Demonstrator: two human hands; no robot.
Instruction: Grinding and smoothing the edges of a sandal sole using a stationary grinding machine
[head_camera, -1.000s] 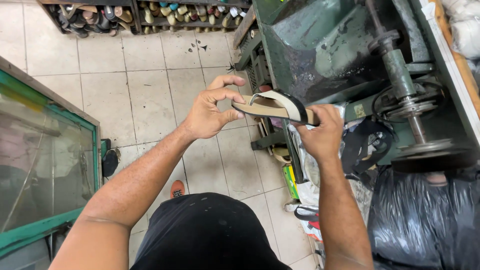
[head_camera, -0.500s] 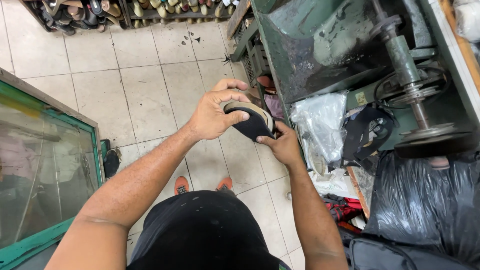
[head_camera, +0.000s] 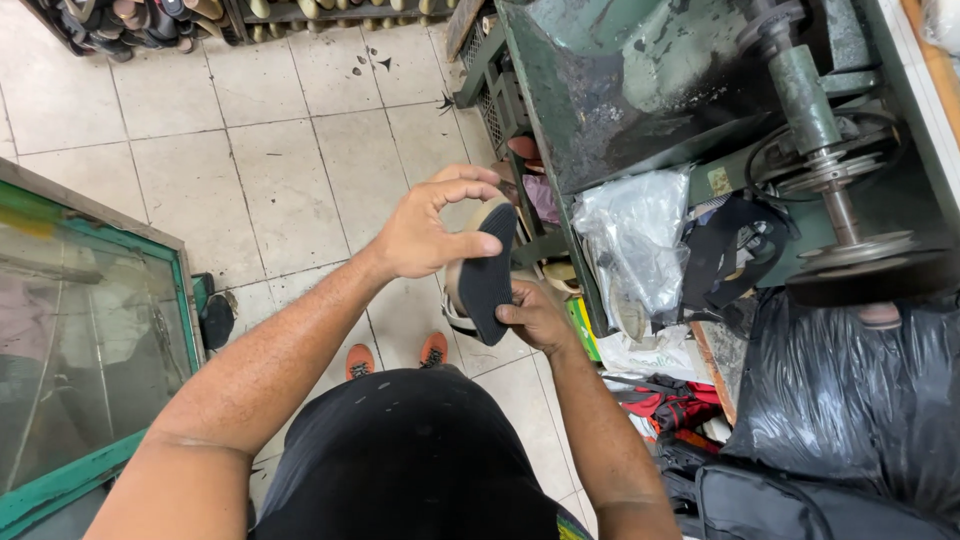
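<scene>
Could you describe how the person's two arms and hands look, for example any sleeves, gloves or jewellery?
Both arms are bare down their whole visible length: no sleeves reach into view. The left hand and the right hand wear no gloves, and no watch, bracelet or ring shows on either. The forearms carry some hair. The person wears a black top.

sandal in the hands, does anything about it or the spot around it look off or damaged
The sandal looks whole: dark sole facing up, no tear visible, held between the left hand and right hand. The green machine beside it has badly worn, blackened paint, and bags and scraps are piled untidily beneath it.
</scene>
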